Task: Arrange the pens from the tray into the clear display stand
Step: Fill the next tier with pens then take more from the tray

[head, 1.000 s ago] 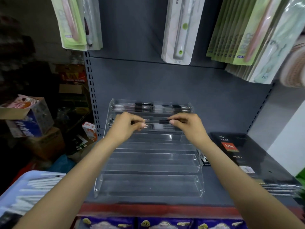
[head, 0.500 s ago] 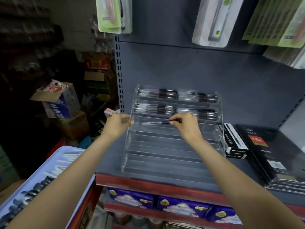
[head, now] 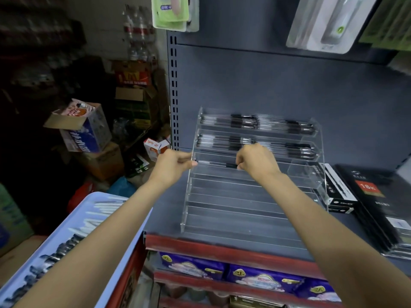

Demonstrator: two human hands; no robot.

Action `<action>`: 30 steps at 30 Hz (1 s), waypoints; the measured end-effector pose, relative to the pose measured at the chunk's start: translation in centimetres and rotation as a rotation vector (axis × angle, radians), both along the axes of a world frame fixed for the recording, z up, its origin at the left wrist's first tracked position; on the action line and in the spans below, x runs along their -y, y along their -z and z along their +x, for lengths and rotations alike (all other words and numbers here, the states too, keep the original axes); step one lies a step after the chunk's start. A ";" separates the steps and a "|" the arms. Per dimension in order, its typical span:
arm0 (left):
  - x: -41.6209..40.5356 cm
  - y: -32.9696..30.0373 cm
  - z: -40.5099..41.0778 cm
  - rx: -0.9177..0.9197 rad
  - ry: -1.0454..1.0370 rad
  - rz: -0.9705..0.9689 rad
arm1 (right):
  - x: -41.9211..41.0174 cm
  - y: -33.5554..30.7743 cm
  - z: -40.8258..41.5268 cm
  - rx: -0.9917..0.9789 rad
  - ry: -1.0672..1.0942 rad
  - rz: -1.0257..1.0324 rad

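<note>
Two far tiers of the clear display stand (head: 251, 196) are filled; both hands (left hand (head: 172, 167), right hand (head: 255, 161)) pinch a pen (head: 216, 163) at the third; many remain in the tray (head: 73, 210) near left.

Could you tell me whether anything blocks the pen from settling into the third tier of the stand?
Nothing visible does: the pen, held by the right hand, lies at that bare tier of the stand.

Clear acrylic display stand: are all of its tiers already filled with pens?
No: only the top two tiers of the clear acrylic display stand hold black pens; the lower tiers show none.
</note>
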State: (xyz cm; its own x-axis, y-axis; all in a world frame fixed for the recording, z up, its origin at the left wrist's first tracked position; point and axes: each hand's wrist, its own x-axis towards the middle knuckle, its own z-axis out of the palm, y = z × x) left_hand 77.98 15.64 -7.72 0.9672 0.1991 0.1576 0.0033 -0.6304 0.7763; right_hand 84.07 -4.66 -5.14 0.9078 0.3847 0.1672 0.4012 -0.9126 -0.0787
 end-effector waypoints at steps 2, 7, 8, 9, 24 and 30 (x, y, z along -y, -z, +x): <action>-0.1 0.0 0.0 -0.006 -0.001 0.002 | 0.0 -0.1 0.1 -0.007 -0.014 -0.019; 0.2 -0.5 -0.8 0.013 -0.059 0.020 | 0.7 0.5 0.2 -0.073 -0.026 0.162; 0.2 -0.6 -1.2 0.034 -0.073 -0.001 | 0.8 0.7 0.2 -0.082 -0.028 0.219; 0.2 -0.6 -1.6 0.054 -0.087 -0.023 | 1.0 0.8 0.1 -0.090 -0.030 0.282; -13.8 7.1 -14.5 -0.029 -0.192 0.127 | -15.1 4.5 -13.2 -0.292 -0.266 0.724; -25.1 12.9 -18.9 -0.250 -0.080 0.276 | -25.4 11.8 -18.1 -0.490 -0.230 0.506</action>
